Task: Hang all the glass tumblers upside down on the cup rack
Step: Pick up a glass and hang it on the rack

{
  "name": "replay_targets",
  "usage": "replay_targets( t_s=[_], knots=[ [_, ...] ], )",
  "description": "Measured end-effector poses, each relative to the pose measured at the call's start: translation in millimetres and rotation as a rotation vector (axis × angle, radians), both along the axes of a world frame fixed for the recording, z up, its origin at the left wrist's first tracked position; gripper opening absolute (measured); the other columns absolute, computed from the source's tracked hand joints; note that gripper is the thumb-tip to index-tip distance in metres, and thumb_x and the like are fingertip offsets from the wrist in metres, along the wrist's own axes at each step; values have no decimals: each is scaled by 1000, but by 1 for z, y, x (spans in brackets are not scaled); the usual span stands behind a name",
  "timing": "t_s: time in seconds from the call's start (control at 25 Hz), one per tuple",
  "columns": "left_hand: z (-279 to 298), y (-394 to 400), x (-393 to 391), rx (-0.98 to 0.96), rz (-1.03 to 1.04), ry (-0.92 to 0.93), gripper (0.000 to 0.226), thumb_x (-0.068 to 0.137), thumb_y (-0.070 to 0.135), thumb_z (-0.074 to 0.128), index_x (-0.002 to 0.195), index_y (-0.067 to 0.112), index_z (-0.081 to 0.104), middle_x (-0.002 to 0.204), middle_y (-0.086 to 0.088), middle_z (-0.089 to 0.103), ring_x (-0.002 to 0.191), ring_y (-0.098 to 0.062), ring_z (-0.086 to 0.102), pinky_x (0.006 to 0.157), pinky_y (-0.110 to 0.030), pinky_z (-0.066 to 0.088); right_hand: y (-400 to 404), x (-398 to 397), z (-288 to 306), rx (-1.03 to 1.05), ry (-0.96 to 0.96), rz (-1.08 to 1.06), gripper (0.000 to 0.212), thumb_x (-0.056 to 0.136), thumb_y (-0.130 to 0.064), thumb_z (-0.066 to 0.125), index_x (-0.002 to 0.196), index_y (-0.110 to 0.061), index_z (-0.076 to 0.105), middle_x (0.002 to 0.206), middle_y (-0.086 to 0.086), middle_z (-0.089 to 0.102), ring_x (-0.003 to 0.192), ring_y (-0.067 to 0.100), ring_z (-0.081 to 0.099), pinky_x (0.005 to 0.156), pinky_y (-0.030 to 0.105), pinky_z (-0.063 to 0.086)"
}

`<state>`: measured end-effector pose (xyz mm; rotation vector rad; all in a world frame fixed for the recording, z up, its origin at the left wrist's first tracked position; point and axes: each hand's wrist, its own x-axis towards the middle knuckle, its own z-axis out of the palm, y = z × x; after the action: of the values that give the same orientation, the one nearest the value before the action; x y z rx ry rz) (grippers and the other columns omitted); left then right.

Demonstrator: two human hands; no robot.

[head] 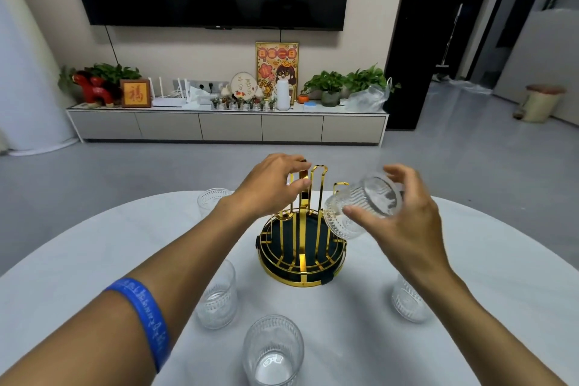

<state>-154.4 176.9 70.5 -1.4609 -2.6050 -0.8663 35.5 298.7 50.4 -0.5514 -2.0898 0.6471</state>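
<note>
The right hand holds a ribbed glass tumbler tipped on its side in the air, just to the right of the gold cup rack, its grip closed around the glass with the thumb on the near wall and the fingers curled over the far rim. The left hand rests on top of the rack's upright prongs, fingers loosely curled on the wire, apparently to steady it.

None of the prongs carries a glass yet, so the task looks to be at its first hanging. Four more tumblers stand upright on the white surface: one at the far left, one under the left forearm, one nearest the camera and one at the right under the right wrist.

The main risk is a slip: the glass is held by fingertips only (and ribbed glass gives little purchase), so turning it fully upside down could loosen it. A mouth that misses the prong could knock against the wire and chip. Either forearm, if lowered, could tip the tumbler beneath it. The light rack might also tilt if the left hand lets go.
</note>
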Motion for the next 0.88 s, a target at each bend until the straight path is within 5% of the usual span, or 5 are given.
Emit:
replay_targets(
  t_s=[0.32,0.88],
  knots=[
    [4,3,-9,-46,-18,30,49,92,40,58,137,24,53,148,7,47,129,-21,49,102,-49,42,-7,-44,-26,169,-361,104,52,71,-36,81,114,-19,58,119,0,62,99,23,56,70,27,37],
    [6,-2,9,-3,36,-41,54,94,38,55,144,23,42,153,0,41,139,-22,36,106,-39,33,-9,-43,-42,113,-459,100,54,74,-39,76,118,-25,48,125,-2,56,105,21,54,71,29,43]
  ],
)
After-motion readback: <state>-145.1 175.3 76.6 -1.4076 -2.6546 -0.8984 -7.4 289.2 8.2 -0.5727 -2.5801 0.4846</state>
